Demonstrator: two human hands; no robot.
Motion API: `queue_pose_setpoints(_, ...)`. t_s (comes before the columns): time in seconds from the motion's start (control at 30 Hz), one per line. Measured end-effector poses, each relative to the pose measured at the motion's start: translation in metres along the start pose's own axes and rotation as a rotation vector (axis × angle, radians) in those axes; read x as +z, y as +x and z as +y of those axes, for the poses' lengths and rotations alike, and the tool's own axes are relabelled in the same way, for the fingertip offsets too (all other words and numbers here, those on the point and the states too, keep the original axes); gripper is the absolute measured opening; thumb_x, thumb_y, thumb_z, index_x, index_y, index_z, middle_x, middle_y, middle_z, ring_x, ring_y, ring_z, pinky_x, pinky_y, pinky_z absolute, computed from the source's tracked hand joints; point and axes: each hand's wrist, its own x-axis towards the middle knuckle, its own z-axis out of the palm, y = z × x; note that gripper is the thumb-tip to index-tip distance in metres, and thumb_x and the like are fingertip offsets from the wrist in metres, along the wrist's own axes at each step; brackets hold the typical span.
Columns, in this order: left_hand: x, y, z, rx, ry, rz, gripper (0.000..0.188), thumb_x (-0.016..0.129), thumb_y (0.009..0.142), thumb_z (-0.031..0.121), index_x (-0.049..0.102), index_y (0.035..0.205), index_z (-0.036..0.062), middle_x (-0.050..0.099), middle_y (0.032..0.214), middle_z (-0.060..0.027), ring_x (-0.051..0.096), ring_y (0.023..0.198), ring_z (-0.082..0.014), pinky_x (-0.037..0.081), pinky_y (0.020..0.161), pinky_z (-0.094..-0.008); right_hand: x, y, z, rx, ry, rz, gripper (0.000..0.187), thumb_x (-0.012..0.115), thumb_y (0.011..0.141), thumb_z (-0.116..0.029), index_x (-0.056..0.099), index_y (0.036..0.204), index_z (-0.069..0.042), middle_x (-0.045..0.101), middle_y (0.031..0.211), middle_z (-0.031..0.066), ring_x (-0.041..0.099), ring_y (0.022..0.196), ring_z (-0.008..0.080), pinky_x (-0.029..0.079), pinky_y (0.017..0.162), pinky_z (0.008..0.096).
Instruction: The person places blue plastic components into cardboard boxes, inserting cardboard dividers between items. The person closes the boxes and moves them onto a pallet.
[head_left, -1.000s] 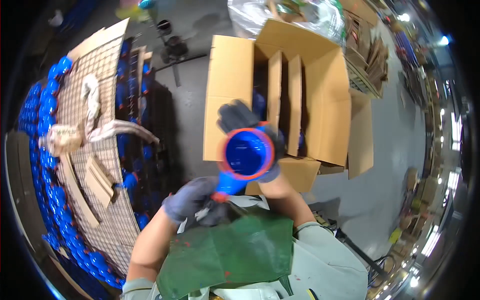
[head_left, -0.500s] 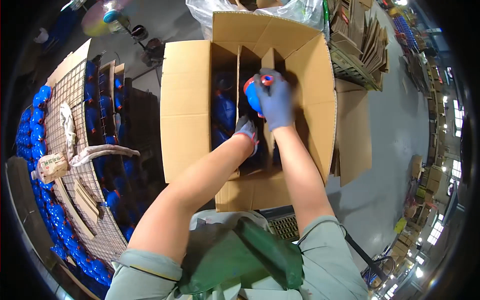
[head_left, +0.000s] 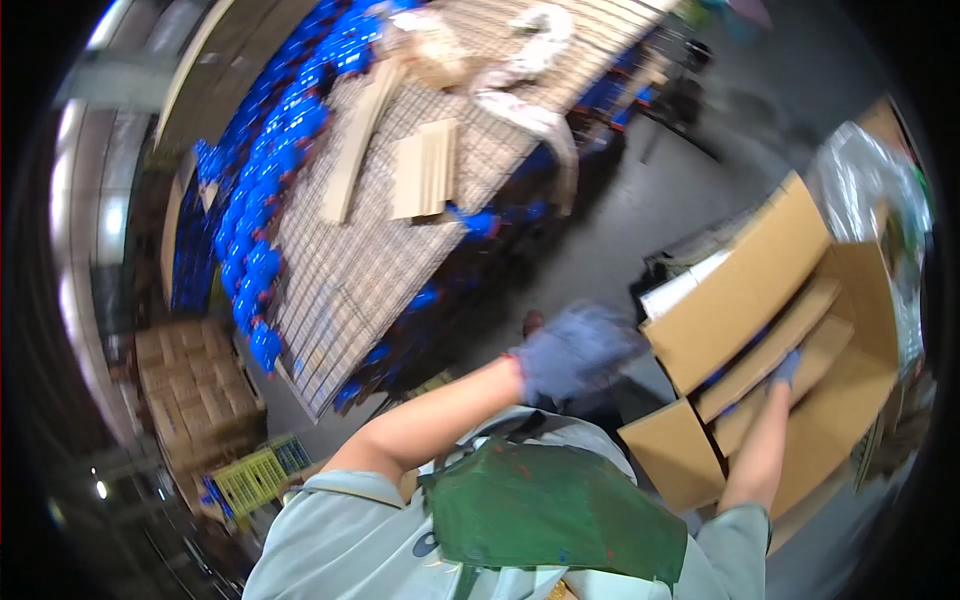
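Note:
My left hand (head_left: 578, 358), in a blue-grey glove, is out of the carton and hovers left of it, near my apron. Its fingers are smeared by motion, and nothing plainly shows in it. My right hand (head_left: 787, 368), gloved alike, reaches down into the open cardboard carton (head_left: 740, 290) beside the cardboard dividers (head_left: 765, 352). Those fingers are hidden inside, so what they touch cannot be seen. Slivers of blue (head_left: 716, 376) show between the dividers. The nearest stock to my left hand is a rack with a mesh top (head_left: 330, 285), edged by shiny blue rounded pieces (head_left: 262, 268) with red ends.
On the mesh lie cardboard strips (head_left: 425, 170), a whitish cloth (head_left: 515, 105) and a blurred brown package (head_left: 432, 50). Stacked cartons (head_left: 195, 385) and a yellow crate (head_left: 255, 480) stand at the left. Clear plastic film (head_left: 865, 185) hangs behind the carton.
The view has swung left, so the carton now sits at the right. My left hand has come out of it. The blue piece with red rim in my right hand is no longer visible.

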Motion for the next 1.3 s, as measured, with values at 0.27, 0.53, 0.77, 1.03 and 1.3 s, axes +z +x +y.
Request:
queue_pose_setpoints(0.27, -0.123, -0.528, -0.16, -2.156, 0.803, 1.152, 0.103, 0.084, 0.068, 0.04, 0.031, 0.153, 0.0164, 0.047, 0.143, -0.0211, 0.048, 0.13, -0.0374, 0.036, 0.11, -0.0492, 0.132, -0.2, -0.034, -0.946, -0.957, 0.061, 0.058, 0.05, 0.102, -0.027, 0.033, 0.15, 0.002, 0.032, 0.156, 0.0195, 0.024, 0.146, 0.0339, 0.019, 0.12, 0.0448)
queue_pose_setpoints(0.53, -0.116, -0.622, -0.122, -1.454, 0.135, 1.045, 0.084, 0.077, 0.083, 0.022, 0.031, 0.152, 0.0106, 0.06, 0.124, -0.0158, 0.063, 0.104, -0.0274, 0.052, 0.084, -0.039, 0.131, -0.189, -0.032, -0.872, -0.987, 0.044, 0.057, 0.048, 0.102, -0.022, 0.032, 0.152, -0.001, 0.028, 0.159, 0.0174, 0.015, 0.149, 0.0366, 0.015, 0.12, 0.046)
queue_pose_setpoints(0.77, -0.07, -0.282, -0.042, -0.901, -1.376, 0.841, 0.051, 0.06, 0.096, 0.044, 0.053, 0.133, 0.0094, 0.066, 0.092, -0.0071, 0.057, 0.057, -0.012, 0.042, 0.046, -0.0239, 0.141, -0.209, -0.04, -0.868, -0.996, 0.187, 0.061, 0.058, 0.095, -0.018, 0.037, 0.15, -0.004, 0.037, 0.154, 0.0202, 0.028, 0.145, 0.0378, 0.023, 0.119, 0.0455)
queue_pose_setpoints(1.03, 0.044, 0.082, 0.067, -0.554, -1.066, -0.644, 0.043, 0.052, 0.099, 0.039, 0.062, 0.116, 0.0005, 0.07, 0.103, -0.0142, 0.067, 0.089, -0.0231, 0.052, 0.077, -0.0346, 0.064, -0.251, -0.153, -0.433, 0.984, -0.736, 0.065, 0.055, 0.095, -0.042, 0.044, 0.141, 0.001, 0.049, 0.143, 0.0219, 0.044, 0.136, 0.0331, 0.031, 0.115, 0.0451)
queue_pose_setpoints(1.3, 0.297, 0.326, 0.188, -0.276, -1.672, -0.903, 0.034, 0.052, 0.099, 0.032, 0.057, 0.127, 0.0137, 0.058, 0.133, -0.0094, 0.052, 0.126, -0.0238, 0.04, 0.108, -0.0422, -0.121, -0.206, -0.146, -0.798, 0.511, 0.439, 0.041, 0.049, 0.098, -0.031, 0.061, 0.122, 0.001, 0.066, 0.119, 0.0189, 0.062, 0.111, 0.0307, 0.047, 0.101, 0.0437)
